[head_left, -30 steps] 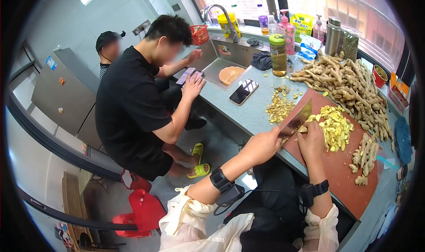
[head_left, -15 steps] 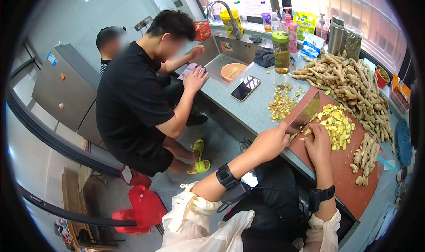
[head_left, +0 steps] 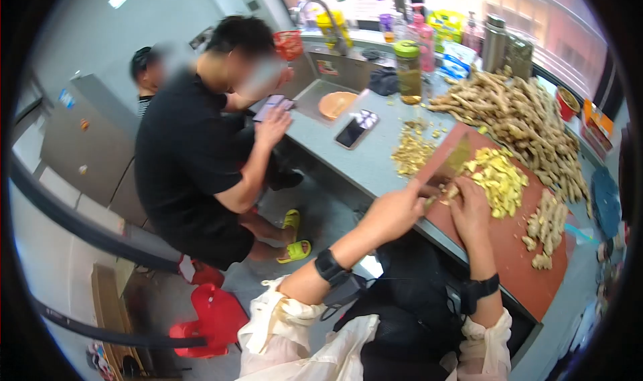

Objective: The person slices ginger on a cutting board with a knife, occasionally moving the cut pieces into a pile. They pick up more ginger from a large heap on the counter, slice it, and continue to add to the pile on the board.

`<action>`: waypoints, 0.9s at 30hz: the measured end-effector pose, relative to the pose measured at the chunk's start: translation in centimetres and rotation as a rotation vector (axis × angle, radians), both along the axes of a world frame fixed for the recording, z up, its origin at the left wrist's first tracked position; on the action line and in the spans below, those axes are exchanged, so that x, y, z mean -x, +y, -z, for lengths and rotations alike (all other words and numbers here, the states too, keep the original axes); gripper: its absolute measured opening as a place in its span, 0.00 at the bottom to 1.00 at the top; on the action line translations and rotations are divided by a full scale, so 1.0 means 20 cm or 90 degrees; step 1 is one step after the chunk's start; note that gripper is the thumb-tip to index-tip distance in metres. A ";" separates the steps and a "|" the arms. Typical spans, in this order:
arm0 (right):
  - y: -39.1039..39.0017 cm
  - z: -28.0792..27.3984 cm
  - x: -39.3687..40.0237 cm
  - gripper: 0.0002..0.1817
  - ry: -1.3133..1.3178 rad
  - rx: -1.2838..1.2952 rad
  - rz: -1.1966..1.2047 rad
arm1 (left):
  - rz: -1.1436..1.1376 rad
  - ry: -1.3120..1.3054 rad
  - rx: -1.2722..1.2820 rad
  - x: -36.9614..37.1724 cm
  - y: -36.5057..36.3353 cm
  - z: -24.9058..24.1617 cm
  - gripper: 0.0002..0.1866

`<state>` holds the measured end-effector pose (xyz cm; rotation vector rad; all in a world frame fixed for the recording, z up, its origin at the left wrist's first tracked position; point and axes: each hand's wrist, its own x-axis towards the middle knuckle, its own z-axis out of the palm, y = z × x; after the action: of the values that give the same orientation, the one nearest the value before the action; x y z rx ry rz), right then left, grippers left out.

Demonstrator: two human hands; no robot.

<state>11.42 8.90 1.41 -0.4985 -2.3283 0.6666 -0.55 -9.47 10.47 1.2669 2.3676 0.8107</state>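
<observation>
My left hand is closed around the handle of a cleaver, whose broad blade stands over the red cutting board. Beside the blade, my right hand presses a small piece of ginger to the board with bent fingers. Touching distance from those fingers lies a heap of yellow ginger slices. Several whole ginger roots rest on the board to the right. Left of the blade, ginger scraps are scattered on the counter.
A large pile of ginger lies behind the board. Along the counter are a phone, a green-lidded bottle, a steel flask and a sink with an orange bowl. A person in black sits at the left, holding a phone.
The whole view has shifted slightly, so the scene sits a little further left. My left hand still grips the cleaver, and my right hand stays on the ginger beside the blade.
</observation>
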 end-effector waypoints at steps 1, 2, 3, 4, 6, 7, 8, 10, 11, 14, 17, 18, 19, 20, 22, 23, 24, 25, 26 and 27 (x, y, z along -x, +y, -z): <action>0.01 0.01 -0.02 0.23 0.011 -0.026 0.011 | 0.014 -0.004 -0.029 0.00 0.00 0.01 0.18; -0.01 -0.01 -0.03 0.23 0.008 -0.028 0.023 | 0.031 -0.013 -0.057 0.00 -0.01 0.03 0.17; -0.01 0.00 -0.04 0.24 0.004 -0.044 0.039 | 0.017 -0.013 -0.033 -0.01 0.00 0.01 0.17; -0.02 0.01 -0.06 0.25 0.018 -0.050 0.042 | 0.002 -0.008 -0.007 -0.01 0.00 0.00 0.16; -0.03 0.03 -0.08 0.26 0.014 -0.040 0.046 | 0.007 0.008 0.021 0.01 0.00 0.05 0.15; -0.02 0.05 -0.09 0.26 0.006 -0.040 0.059 | 0.003 0.004 0.036 0.02 0.00 0.06 0.15; -0.02 0.08 -0.09 0.26 0.008 -0.035 0.053 | 0.014 -0.001 0.036 0.01 0.00 0.05 0.15; -0.03 0.08 -0.10 0.27 0.009 -0.032 0.053 | 0.004 -0.009 0.056 0.00 0.00 0.04 0.15; -0.03 0.07 -0.10 0.27 0.012 -0.031 0.051 | 0.008 -0.007 0.049 0.00 0.01 0.05 0.15; -0.04 0.06 -0.10 0.28 0.011 -0.026 0.046 | 0.004 0.001 0.057 -0.02 0.02 0.03 0.15; -0.03 0.08 -0.09 0.28 0.029 -0.040 0.037 | 0.005 0.004 0.068 -0.02 0.03 0.04 0.15; -0.04 0.08 -0.09 0.29 0.024 -0.039 0.039 | 0.007 0.004 0.068 -0.02 0.03 0.04 0.15; -0.04 0.08 -0.09 0.29 0.020 -0.038 0.041 | 0.007 0.008 0.067 -0.02 0.03 0.05 0.15; -0.04 0.08 -0.09 0.29 0.019 -0.037 0.043 | 0.007 0.011 0.065 -0.03 0.03 0.06 0.15; -0.04 0.08 -0.09 0.28 0.025 -0.025 0.038 | 0.012 0.017 0.060 -0.03 0.03 0.06 0.15; -0.04 0.08 -0.09 0.28 0.025 -0.024 0.040 | 0.014 0.022 0.054 -0.04 0.04 0.06 0.15; -0.03 0.08 -0.09 0.27 0.027 -0.028 0.038 | 0.016 0.022 0.054 -0.04 0.04 0.07 0.15; -0.03 0.08 -0.09 0.26 0.030 -0.032 0.035 | 0.018 0.039 0.056 -0.04 0.04 0.07 0.15; -0.03 0.09 -0.09 0.26 0.030 -0.032 0.036 | 0.020 0.055 0.059 -0.04 0.04 0.08 0.14; -0.03 0.09 -0.09 0.26 0.029 -0.034 0.036 | 0.021 0.056 0.059 -0.05 0.05 0.08 0.14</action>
<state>13.18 8.23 -0.32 -0.5178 -2.2746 0.5815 0.47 -8.56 8.90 1.3240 2.4156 0.6409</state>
